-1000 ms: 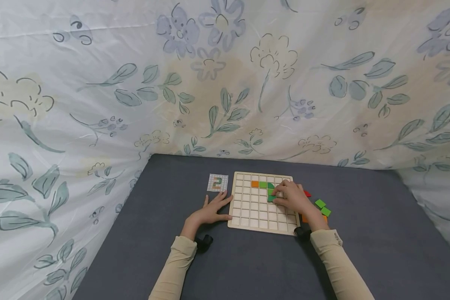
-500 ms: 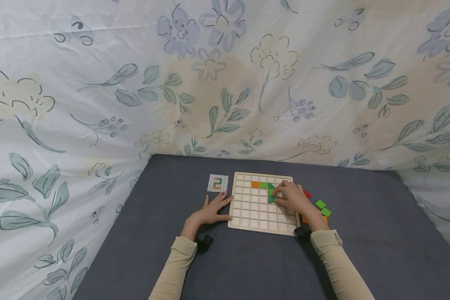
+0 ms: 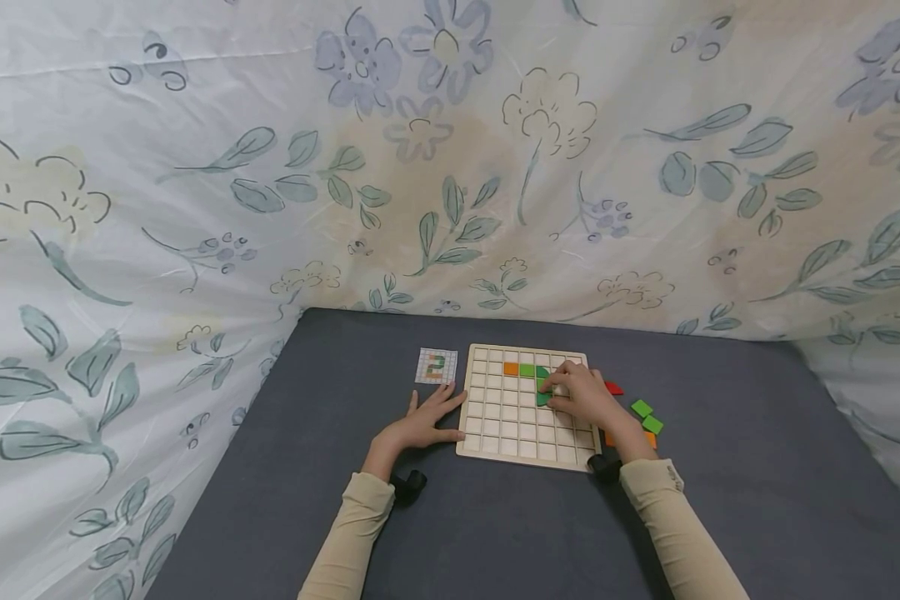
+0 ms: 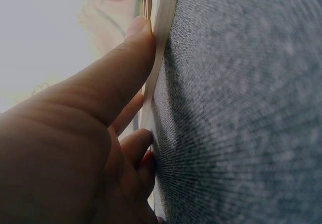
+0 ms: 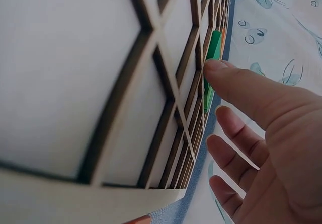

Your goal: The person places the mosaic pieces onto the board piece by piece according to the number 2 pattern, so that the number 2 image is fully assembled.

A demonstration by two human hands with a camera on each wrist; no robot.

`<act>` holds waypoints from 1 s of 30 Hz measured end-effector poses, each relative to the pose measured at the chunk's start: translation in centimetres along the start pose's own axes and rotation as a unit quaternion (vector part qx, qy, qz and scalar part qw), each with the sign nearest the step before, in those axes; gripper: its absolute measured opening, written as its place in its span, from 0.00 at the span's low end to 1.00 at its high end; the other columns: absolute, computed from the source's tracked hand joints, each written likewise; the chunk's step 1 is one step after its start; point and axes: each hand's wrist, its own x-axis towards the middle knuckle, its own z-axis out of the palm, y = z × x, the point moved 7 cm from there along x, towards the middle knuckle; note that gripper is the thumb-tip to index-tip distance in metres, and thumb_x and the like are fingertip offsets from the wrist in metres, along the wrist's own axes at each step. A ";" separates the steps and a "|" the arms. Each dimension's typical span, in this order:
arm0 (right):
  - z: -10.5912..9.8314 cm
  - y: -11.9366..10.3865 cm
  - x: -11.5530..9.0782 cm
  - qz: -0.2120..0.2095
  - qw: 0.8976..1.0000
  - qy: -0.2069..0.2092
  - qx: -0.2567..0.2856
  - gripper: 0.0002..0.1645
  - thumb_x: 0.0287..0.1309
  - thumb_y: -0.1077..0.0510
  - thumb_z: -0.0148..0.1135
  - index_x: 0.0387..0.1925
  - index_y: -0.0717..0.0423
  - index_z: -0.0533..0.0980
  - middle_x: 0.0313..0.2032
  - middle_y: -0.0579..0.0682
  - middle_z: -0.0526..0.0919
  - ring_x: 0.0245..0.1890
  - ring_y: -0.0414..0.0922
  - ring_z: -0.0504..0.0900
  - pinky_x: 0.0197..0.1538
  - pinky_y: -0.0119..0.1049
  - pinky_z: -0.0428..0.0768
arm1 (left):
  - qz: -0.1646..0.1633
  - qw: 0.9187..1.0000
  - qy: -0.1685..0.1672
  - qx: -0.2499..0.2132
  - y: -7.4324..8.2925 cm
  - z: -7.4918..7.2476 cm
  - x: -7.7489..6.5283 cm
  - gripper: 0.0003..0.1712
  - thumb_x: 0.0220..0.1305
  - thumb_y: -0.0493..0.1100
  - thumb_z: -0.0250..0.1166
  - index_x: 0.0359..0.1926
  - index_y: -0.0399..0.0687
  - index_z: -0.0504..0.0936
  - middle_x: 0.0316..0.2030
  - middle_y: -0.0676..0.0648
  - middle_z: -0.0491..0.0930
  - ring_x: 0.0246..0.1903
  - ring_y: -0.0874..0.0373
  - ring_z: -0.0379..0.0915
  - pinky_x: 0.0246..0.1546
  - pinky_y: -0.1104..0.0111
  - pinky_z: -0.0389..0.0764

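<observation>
A wooden grid board [image 3: 510, 417] lies on the dark table. In it sit an orange tile [image 3: 511, 368], a light green tile [image 3: 527, 370] and darker green pieces with a curved edge. My left hand [image 3: 416, 421] spreads its fingers against the board's left edge; in the left wrist view the thumb [image 4: 121, 65] touches the board's side. My right hand [image 3: 585, 393] reaches over the right half of the board. Its thumb and forefinger pinch a dark green tile [image 3: 543, 400] at its cell; the right wrist view shows the thumb [image 5: 236, 80] on that green tile [image 5: 214, 48].
A small card [image 3: 436, 367] with a coloured figure on a grid lies left of the board. Right of it are loose tiles: a red one [image 3: 613, 388], green ones [image 3: 641, 408] and orange ones [image 3: 650, 439], partly hidden by my right arm. A flowered cloth [image 3: 450, 167] hangs behind.
My right forefinger has shifted slightly left over the green tiles, while the thumb stays by the lower one. My left hand has not moved.
</observation>
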 end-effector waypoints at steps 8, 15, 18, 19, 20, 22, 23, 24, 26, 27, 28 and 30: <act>0.0 0.2 0.0 0.004 1.000 -0.001 -0.004 0.09 0.53 0.52 0.66 0.38 0.39 0.81 0.42 0.48 0.73 0.41 0.48 0.70 0.45 0.51 0.63 | -0.001 1.000 -0.001 0.002 0.0 0.0 0.1 0.43 0.62 0.56 0.59 0.72 0.55 0.50 0.73 0.44 0.40 0.72 0.48 0.29 0.64 0.41 0.22; -0.2 0.1 -0.2 0.002 1.000 0.002 -0.008 0.08 0.53 0.52 0.66 0.38 0.41 0.82 0.42 0.48 0.73 0.42 0.48 0.71 0.43 0.49 0.62 | -0.004 1.000 0.001 0.001 -0.1 0.0 0.1 0.43 0.62 0.56 0.59 0.72 0.55 0.50 0.73 0.44 0.40 0.72 0.48 0.29 0.64 0.41 0.22; -0.4 0.0 -0.4 0.002 1.000 0.006 -0.008 0.09 0.53 0.53 0.67 0.38 0.42 0.82 0.41 0.49 0.74 0.42 0.49 0.71 0.45 0.52 0.63 | -0.002 1.000 0.000 0.000 -0.1 0.1 0.1 0.43 0.62 0.56 0.59 0.72 0.55 0.50 0.73 0.44 0.39 0.72 0.48 0.29 0.64 0.41 0.22; -0.5 0.1 -0.5 0.001 1.000 0.008 -0.010 0.09 0.53 0.53 0.67 0.38 0.42 0.82 0.41 0.50 0.74 0.42 0.49 0.71 0.45 0.53 0.63 | -0.002 1.000 0.000 0.000 -0.1 0.1 0.1 0.43 0.62 0.56 0.59 0.72 0.55 0.50 0.73 0.44 0.39 0.72 0.49 0.29 0.64 0.41 0.22; -0.6 0.1 -0.6 0.003 1.000 0.009 -0.008 0.09 0.53 0.53 0.67 0.38 0.42 0.82 0.41 0.50 0.74 0.42 0.49 0.71 0.46 0.53 0.63 | -0.002 1.000 -0.001 0.000 -0.1 0.1 0.1 0.43 0.62 0.56 0.59 0.72 0.55 0.50 0.73 0.44 0.39 0.72 0.49 0.29 0.64 0.41 0.22; -0.8 0.3 -0.8 0.006 1.000 0.011 -0.002 0.09 0.53 0.53 0.66 0.38 0.43 0.82 0.41 0.50 0.74 0.42 0.49 0.71 0.46 0.54 0.63 | -0.001 1.000 0.000 0.001 -0.2 0.1 0.1 0.43 0.62 0.56 0.59 0.72 0.56 0.50 0.73 0.44 0.40 0.72 0.49 0.29 0.64 0.41 0.22; -0.9 0.4 -0.9 0.009 1.000 0.013 0.003 0.09 0.53 0.53 0.66 0.38 0.43 0.82 0.41 0.50 0.73 0.42 0.49 0.70 0.46 0.53 0.62 | -0.002 1.000 0.000 0.003 -0.2 0.2 0.2 0.43 0.62 0.57 0.59 0.72 0.56 0.50 0.73 0.44 0.40 0.72 0.49 0.28 0.64 0.41 0.22; -1.0 0.6 -1.0 0.013 1.000 0.013 0.009 0.09 0.54 0.53 0.66 0.38 0.43 0.82 0.41 0.50 0.73 0.42 0.49 0.70 0.47 0.53 0.62 | -0.003 1.000 0.001 0.005 -0.2 0.2 0.2 0.43 0.62 0.57 0.59 0.72 0.56 0.50 0.73 0.45 0.39 0.72 0.50 0.28 0.64 0.41 0.22; -1.1 0.9 -1.3 0.018 1.000 0.017 0.019 0.09 0.54 0.53 0.66 0.39 0.44 0.82 0.42 0.49 0.73 0.42 0.49 0.69 0.47 0.53 0.61 | -0.005 1.000 0.001 0.008 -0.4 0.2 0.2 0.43 0.62 0.57 0.59 0.72 0.57 0.50 0.73 0.45 0.40 0.72 0.50 0.28 0.64 0.42 0.22; -1.2 1.0 -1.4 0.019 0.999 0.019 0.020 0.09 0.54 0.53 0.66 0.39 0.44 0.82 0.42 0.49 0.72 0.42 0.49 0.69 0.47 0.52 0.61 | -0.006 1.000 0.001 0.009 -0.4 0.2 0.2 0.43 0.62 0.58 0.59 0.72 0.57 0.50 0.73 0.45 0.40 0.72 0.50 0.28 0.64 0.42 0.22; -1.3 1.1 -1.5 0.019 0.999 0.021 0.019 0.09 0.54 0.53 0.66 0.39 0.44 0.82 0.42 0.49 0.72 0.41 0.49 0.69 0.46 0.52 0.60 | -0.008 1.000 0.001 0.009 -0.4 0.2 0.2 0.43 0.62 0.58 0.59 0.72 0.57 0.50 0.73 0.45 0.40 0.72 0.50 0.28 0.64 0.42 0.22; -1.5 1.4 -1.8 0.018 0.999 0.027 0.014 0.10 0.53 0.53 0.66 0.39 0.44 0.82 0.41 0.50 0.73 0.39 0.49 0.69 0.45 0.51 0.61 | -0.008 1.000 0.002 0.009 -0.5 0.3 0.2 0.43 0.62 0.58 0.59 0.72 0.57 0.50 0.73 0.45 0.40 0.72 0.50 0.28 0.64 0.42 0.22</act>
